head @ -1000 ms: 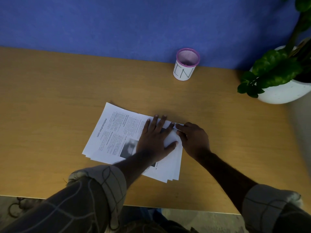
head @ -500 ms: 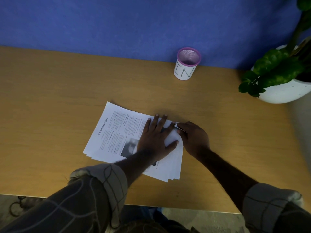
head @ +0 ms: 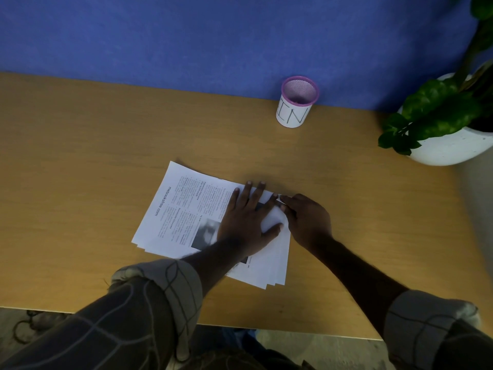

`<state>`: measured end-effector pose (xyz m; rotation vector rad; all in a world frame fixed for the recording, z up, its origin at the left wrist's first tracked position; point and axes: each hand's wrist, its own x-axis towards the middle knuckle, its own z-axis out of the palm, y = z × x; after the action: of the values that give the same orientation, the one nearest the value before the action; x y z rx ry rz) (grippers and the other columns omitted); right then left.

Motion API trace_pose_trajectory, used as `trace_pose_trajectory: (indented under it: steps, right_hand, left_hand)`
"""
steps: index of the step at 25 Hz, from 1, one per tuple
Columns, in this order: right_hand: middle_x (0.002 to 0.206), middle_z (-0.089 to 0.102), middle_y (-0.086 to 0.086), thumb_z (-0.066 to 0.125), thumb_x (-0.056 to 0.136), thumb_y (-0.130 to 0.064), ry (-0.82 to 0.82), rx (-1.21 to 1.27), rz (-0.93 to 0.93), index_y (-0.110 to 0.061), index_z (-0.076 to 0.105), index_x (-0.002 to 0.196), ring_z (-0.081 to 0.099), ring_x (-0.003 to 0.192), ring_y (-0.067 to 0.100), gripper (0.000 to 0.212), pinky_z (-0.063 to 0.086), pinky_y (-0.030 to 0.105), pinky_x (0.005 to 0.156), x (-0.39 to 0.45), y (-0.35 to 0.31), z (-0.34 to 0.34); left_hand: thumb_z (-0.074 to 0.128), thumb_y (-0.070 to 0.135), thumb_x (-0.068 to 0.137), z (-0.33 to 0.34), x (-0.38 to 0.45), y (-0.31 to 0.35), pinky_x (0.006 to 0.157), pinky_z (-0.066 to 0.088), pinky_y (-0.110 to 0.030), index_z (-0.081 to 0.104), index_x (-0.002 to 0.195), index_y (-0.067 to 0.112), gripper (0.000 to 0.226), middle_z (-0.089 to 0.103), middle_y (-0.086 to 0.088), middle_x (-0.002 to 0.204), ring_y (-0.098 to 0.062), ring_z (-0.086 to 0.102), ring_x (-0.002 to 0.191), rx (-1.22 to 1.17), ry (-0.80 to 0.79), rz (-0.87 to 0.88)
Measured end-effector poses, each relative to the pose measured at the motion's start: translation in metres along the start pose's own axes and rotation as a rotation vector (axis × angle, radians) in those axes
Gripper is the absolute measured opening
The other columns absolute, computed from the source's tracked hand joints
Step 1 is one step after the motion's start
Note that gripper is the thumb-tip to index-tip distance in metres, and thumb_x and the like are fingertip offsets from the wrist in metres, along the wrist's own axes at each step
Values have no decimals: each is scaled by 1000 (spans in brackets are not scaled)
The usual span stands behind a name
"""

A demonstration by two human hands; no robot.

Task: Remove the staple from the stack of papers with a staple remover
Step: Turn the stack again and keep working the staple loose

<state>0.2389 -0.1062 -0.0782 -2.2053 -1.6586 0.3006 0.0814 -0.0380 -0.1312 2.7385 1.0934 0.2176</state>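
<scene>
Under our flat left hand point(head: 246, 220) lies the stack of papers point(head: 186, 212), long axis running lower-right to upper-left. Our right hand point(head: 306, 220) curls at its stapled corner; its grip's contents we cannot tell.

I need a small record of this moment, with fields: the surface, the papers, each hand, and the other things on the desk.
surface: wooden desk against a blue wall
papers: stack of papers, printed, fanned, lying flat near the front edge
left hand: flat on the stack, fingers spread, pressing it down
right hand: fingers curled at the stack's far right corner; a tool in it, if any, is hidden
staple: too small to see
other things: pink-rimmed mesh pen cup marked "IN", at the back; potted plant in a white pot, far right
</scene>
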Motion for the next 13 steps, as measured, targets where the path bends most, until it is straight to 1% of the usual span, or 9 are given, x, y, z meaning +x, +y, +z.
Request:
trace_pose_trajectory:
  steps: [3,7,12,13]
  right_hand:
    - [100,73,1,57,95,-26,-1,12,6,-17,69,117,66,80,14,26,39,18,64,0,0,0]
    - [99,72,0,53,97,-29,-23,1,28,-20,67,120,62,79,11,28,41,19,62,2,1,0]
    - [98,71,-2,52,97,-31,-32,19,41,-22,67,120,63,81,13,29,39,20,61,5,5,2]
    - [98,71,-2,52,97,-31,-37,32,50,-23,67,120,63,81,13,29,40,21,61,6,6,3]
  left_hand:
    - [36,72,91,1,0,0,125,15,-55,34,152,33,73,20,-6,168,-33,15,155,-2,-2,4]
    - [37,72,91,2,0,0,125,13,-54,34,152,32,73,20,-6,168,-33,15,154,2,12,6]
    - [39,71,91,3,0,-1,125,14,-53,36,152,31,73,21,-6,167,-33,16,154,4,24,11]
    - [38,71,91,3,0,-1,125,14,-54,36,152,31,72,21,-6,167,-33,16,154,3,27,14]
